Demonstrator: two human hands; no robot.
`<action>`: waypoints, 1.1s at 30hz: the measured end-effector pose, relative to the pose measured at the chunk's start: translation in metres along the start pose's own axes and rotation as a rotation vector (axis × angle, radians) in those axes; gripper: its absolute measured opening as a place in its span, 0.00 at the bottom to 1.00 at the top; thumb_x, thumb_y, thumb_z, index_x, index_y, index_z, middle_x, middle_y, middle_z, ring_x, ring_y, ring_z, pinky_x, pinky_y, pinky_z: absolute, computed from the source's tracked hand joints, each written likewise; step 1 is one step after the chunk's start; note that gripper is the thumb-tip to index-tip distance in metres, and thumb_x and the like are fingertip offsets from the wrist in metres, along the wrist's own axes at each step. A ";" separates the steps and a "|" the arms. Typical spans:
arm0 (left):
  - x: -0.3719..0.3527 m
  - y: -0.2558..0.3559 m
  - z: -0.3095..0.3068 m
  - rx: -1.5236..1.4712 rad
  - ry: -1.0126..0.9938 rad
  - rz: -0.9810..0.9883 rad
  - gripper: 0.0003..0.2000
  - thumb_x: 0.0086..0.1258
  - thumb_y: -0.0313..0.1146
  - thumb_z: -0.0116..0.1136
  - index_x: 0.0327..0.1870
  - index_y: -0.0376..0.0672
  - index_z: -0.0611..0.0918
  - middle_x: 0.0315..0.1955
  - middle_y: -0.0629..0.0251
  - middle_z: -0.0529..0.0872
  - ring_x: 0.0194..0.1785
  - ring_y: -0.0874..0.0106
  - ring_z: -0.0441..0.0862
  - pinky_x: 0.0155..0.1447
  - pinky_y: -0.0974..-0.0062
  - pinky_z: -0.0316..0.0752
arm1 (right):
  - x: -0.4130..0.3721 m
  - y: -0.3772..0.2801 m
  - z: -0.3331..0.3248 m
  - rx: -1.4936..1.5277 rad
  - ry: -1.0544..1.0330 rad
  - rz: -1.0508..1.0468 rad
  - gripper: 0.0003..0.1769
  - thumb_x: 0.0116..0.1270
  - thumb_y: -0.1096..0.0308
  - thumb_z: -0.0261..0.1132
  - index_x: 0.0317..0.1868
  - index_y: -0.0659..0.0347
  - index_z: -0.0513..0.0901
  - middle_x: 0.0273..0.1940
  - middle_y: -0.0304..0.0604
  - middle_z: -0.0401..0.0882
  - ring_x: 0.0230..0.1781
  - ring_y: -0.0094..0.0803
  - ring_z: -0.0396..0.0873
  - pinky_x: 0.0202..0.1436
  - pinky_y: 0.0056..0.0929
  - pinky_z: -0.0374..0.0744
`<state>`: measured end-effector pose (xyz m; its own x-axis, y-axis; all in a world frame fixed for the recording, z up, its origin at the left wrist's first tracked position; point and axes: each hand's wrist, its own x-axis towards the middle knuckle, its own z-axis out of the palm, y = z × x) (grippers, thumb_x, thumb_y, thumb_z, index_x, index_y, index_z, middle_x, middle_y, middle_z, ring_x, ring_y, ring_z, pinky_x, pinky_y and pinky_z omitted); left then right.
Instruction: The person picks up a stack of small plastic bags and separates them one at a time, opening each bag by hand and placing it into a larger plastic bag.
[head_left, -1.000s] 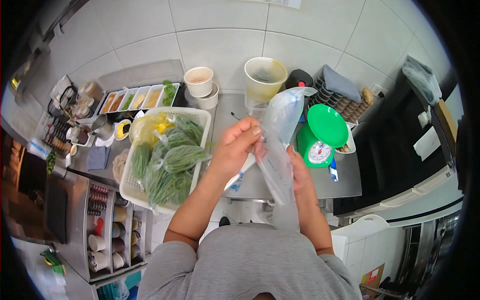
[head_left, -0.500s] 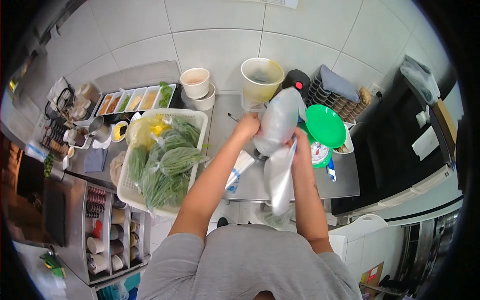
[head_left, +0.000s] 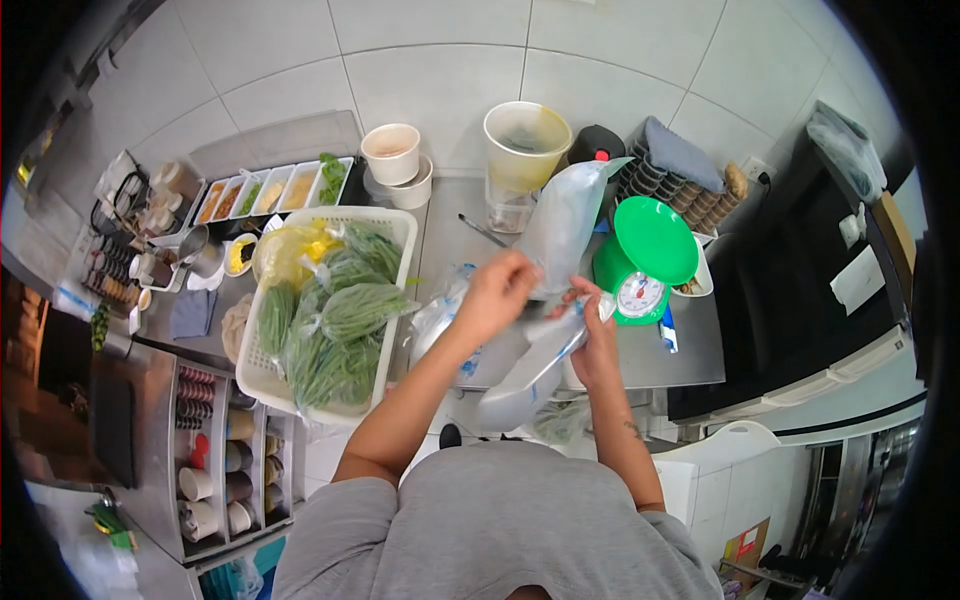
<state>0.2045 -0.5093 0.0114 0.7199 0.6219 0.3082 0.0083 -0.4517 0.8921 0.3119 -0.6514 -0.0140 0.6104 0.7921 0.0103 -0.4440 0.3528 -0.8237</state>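
My left hand (head_left: 500, 292) is closed, its fingertips pressed together beside the plastic; what they hold, if anything, is too small to tell. My right hand (head_left: 597, 340) grips a translucent plastic bag (head_left: 520, 385) that hangs down toward the table's front edge. Just beyond both hands a puffed, cloudy plastic bag (head_left: 568, 215) rises, its pointed top leaning right. To the right of it stands a green scale (head_left: 655, 240) with a round dial. Left of my left hand lies more clear plastic with blue print (head_left: 440, 318).
At the left, a white basket (head_left: 408, 250) holds bagged green vegetables. Behind are stacked tubs (head_left: 391, 155), a large yellowish bucket (head_left: 525, 140), a pen (head_left: 480, 230) and a tray of toppings (head_left: 270, 195). Stacked dark cups (head_left: 650, 185) stand at the back right.
My left hand has moved down and closer to me, off the puffed bag, which now leans further right. The hanging plastic in my right hand has swung left, and the scale shows more fully.
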 end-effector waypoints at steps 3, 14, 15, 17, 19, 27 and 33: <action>-0.016 0.015 0.005 -0.009 -0.191 0.321 0.09 0.62 0.33 0.61 0.39 0.38 0.77 0.30 0.64 0.79 0.33 0.71 0.77 0.38 0.73 0.71 | -0.005 -0.011 0.017 0.045 -0.151 -0.018 0.34 0.67 0.49 0.58 0.65 0.62 0.63 0.54 0.41 0.68 0.51 0.28 0.71 0.58 0.30 0.69; -0.018 0.025 -0.018 -0.236 -0.307 -0.173 0.11 0.62 0.32 0.63 0.38 0.40 0.74 0.29 0.72 0.75 0.34 0.81 0.71 0.40 0.81 0.68 | -0.010 -0.016 0.021 -0.158 -0.324 -0.012 0.36 0.65 0.58 0.62 0.70 0.61 0.59 0.57 0.37 0.65 0.59 0.25 0.63 0.63 0.27 0.62; -0.018 0.023 -0.020 -0.289 -0.314 -0.199 0.11 0.62 0.31 0.63 0.38 0.40 0.74 0.29 0.73 0.75 0.34 0.81 0.71 0.40 0.82 0.68 | -0.011 -0.017 0.021 -0.166 -0.314 -0.015 0.36 0.65 0.60 0.63 0.69 0.61 0.59 0.56 0.37 0.67 0.58 0.24 0.64 0.62 0.26 0.62; -0.018 0.022 -0.024 -0.304 -0.314 -0.197 0.10 0.62 0.30 0.63 0.38 0.40 0.74 0.29 0.73 0.74 0.35 0.82 0.71 0.40 0.83 0.68 | -0.010 -0.018 0.020 -0.182 -0.295 -0.017 0.35 0.64 0.64 0.64 0.69 0.62 0.60 0.54 0.36 0.70 0.56 0.22 0.67 0.61 0.24 0.64; -0.018 0.025 -0.027 -0.221 -0.299 -0.141 0.09 0.63 0.30 0.62 0.38 0.40 0.74 0.29 0.73 0.75 0.35 0.83 0.71 0.40 0.84 0.68 | -0.013 -0.024 0.027 -0.153 -0.273 0.038 0.35 0.63 0.68 0.64 0.68 0.64 0.61 0.51 0.36 0.73 0.52 0.21 0.69 0.59 0.22 0.65; -0.024 0.046 -0.028 -0.047 -0.224 -0.090 0.05 0.65 0.26 0.57 0.36 0.37 0.73 0.28 0.66 0.77 0.32 0.74 0.74 0.38 0.76 0.69 | -0.013 -0.029 0.037 -0.135 -0.285 0.047 0.32 0.61 0.75 0.63 0.66 0.67 0.63 0.48 0.39 0.77 0.47 0.21 0.73 0.55 0.22 0.69; -0.021 0.046 -0.014 0.203 0.109 0.365 0.03 0.65 0.24 0.53 0.33 0.35 0.73 0.24 0.56 0.74 0.31 0.54 0.73 0.36 0.64 0.68 | -0.007 -0.027 0.050 -0.090 -0.105 0.065 0.22 0.60 0.73 0.63 0.55 0.67 0.72 0.44 0.39 0.77 0.44 0.23 0.75 0.50 0.22 0.72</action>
<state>0.1796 -0.5344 0.0507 0.6236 0.4569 0.6343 -0.0894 -0.7644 0.6385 0.2867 -0.6413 0.0367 0.5083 0.8611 0.0103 -0.4169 0.2565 -0.8720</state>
